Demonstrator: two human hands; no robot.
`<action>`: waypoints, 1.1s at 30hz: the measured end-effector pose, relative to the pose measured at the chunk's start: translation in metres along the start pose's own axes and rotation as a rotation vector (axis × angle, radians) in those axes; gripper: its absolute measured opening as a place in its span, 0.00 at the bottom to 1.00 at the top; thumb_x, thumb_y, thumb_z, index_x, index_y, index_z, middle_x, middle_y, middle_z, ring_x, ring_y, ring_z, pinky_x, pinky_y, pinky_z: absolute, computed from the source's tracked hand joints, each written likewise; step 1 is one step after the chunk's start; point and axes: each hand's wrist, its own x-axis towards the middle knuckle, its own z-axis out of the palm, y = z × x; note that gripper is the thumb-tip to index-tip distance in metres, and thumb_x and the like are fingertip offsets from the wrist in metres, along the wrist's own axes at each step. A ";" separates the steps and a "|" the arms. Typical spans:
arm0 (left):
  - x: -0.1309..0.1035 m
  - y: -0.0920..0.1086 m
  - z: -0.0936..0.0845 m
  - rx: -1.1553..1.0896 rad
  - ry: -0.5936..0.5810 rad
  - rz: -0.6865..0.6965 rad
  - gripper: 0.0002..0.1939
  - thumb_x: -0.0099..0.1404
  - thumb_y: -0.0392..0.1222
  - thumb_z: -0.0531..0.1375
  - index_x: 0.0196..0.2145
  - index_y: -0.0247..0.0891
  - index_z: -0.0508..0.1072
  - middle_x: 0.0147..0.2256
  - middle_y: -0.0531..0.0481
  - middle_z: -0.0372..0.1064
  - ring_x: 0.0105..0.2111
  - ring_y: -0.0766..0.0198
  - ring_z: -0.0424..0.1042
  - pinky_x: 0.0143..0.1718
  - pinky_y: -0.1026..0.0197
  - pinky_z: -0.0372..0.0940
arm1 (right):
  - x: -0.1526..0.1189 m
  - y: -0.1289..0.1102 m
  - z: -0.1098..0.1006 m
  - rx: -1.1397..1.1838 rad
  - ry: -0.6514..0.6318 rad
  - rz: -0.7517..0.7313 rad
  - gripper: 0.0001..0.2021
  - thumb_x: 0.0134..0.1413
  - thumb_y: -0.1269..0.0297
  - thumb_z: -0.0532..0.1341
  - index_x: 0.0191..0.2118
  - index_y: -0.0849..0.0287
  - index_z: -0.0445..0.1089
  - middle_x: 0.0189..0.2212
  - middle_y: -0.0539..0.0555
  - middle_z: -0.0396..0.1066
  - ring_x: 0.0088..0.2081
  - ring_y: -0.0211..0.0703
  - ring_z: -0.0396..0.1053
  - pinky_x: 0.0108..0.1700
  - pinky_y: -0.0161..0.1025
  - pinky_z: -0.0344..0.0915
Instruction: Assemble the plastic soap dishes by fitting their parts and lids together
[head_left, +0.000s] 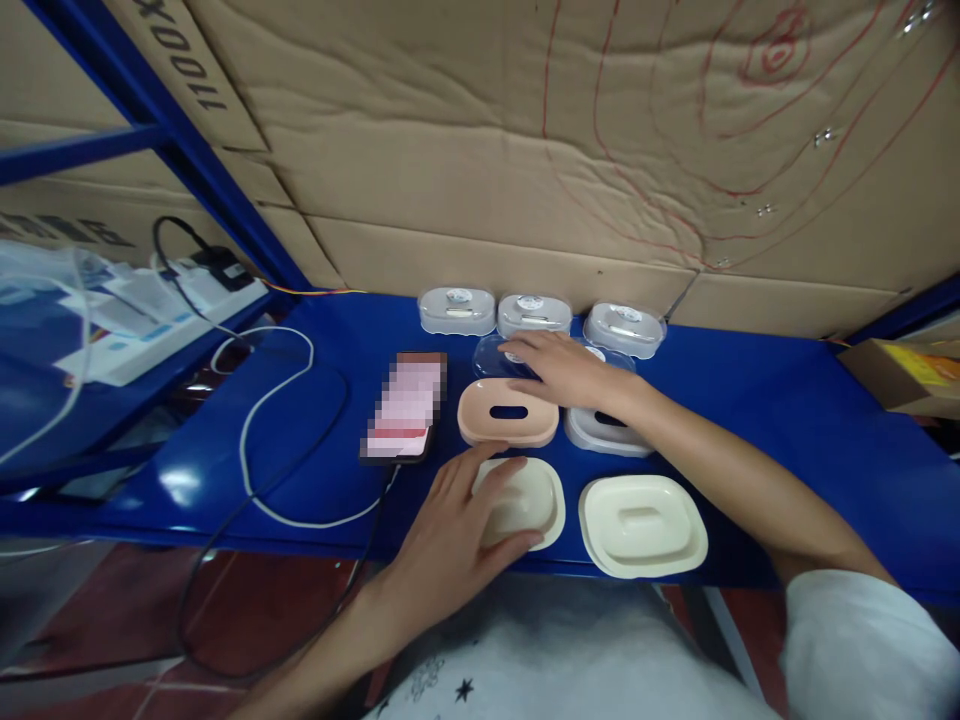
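Observation:
My left hand is over a cream oval tray, its fingers and thumb spread and covering the tray's left side. My right hand reaches across to a clear plastic cover, with fingers stretched over its right part; whether they touch it is hard to tell. Just below that hand lies a peach oval lid with a dark slot. A grey slotted lid is partly hidden under my right forearm. Another cream oval tray sits at the front right.
Three translucent oval boxes line the back of the blue table. A second clear cover lies behind my right wrist. To the left are a phone, a white cable and a power strip. Cardboard stands behind.

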 end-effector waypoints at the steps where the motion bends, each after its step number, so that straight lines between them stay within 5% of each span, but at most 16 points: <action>1: 0.001 0.000 0.001 0.000 0.033 -0.003 0.28 0.74 0.50 0.64 0.66 0.44 0.62 0.67 0.36 0.61 0.65 0.41 0.65 0.63 0.36 0.67 | 0.004 0.004 0.000 0.004 -0.023 0.008 0.27 0.72 0.53 0.60 0.70 0.59 0.64 0.69 0.67 0.64 0.69 0.66 0.63 0.68 0.61 0.61; 6: 0.003 0.000 0.002 0.027 0.101 0.005 0.20 0.76 0.47 0.62 0.62 0.43 0.66 0.65 0.37 0.62 0.64 0.41 0.65 0.62 0.35 0.67 | 0.014 0.007 0.005 0.021 -0.062 0.001 0.36 0.65 0.44 0.66 0.70 0.59 0.64 0.69 0.69 0.64 0.69 0.69 0.62 0.68 0.63 0.60; 11: 0.005 0.001 0.001 0.045 0.128 -0.003 0.21 0.76 0.46 0.61 0.62 0.41 0.66 0.64 0.36 0.64 0.62 0.41 0.67 0.59 0.36 0.68 | 0.021 0.011 0.006 0.041 -0.043 0.008 0.23 0.76 0.53 0.53 0.67 0.58 0.67 0.64 0.65 0.70 0.66 0.60 0.66 0.67 0.60 0.61; 18: 0.004 0.000 0.002 0.046 0.116 -0.001 0.16 0.76 0.43 0.61 0.58 0.40 0.69 0.61 0.38 0.69 0.57 0.45 0.70 0.57 0.40 0.68 | 0.030 0.023 0.005 0.045 -0.068 0.029 0.26 0.66 0.55 0.66 0.66 0.58 0.68 0.62 0.66 0.69 0.65 0.65 0.66 0.65 0.61 0.62; 22: 0.003 -0.001 0.002 0.036 0.130 0.021 0.14 0.76 0.43 0.61 0.56 0.41 0.70 0.59 0.40 0.71 0.55 0.47 0.72 0.54 0.42 0.69 | 0.025 0.019 0.010 0.049 -0.056 0.051 0.30 0.61 0.56 0.71 0.66 0.55 0.67 0.63 0.66 0.67 0.65 0.68 0.65 0.64 0.67 0.60; 27: 0.004 0.000 0.002 0.030 0.153 0.047 0.11 0.76 0.42 0.61 0.54 0.41 0.72 0.56 0.40 0.74 0.53 0.47 0.74 0.51 0.44 0.71 | 0.018 0.026 0.005 0.097 -0.054 0.038 0.35 0.55 0.53 0.73 0.67 0.55 0.66 0.63 0.65 0.68 0.59 0.63 0.72 0.58 0.57 0.70; 33: 0.006 0.001 0.000 0.031 0.052 0.050 0.15 0.76 0.45 0.60 0.57 0.40 0.70 0.65 0.34 0.67 0.60 0.44 0.72 0.55 0.39 0.71 | -0.003 0.013 -0.013 0.198 0.080 0.021 0.34 0.62 0.45 0.68 0.67 0.55 0.65 0.66 0.62 0.69 0.65 0.60 0.68 0.65 0.56 0.65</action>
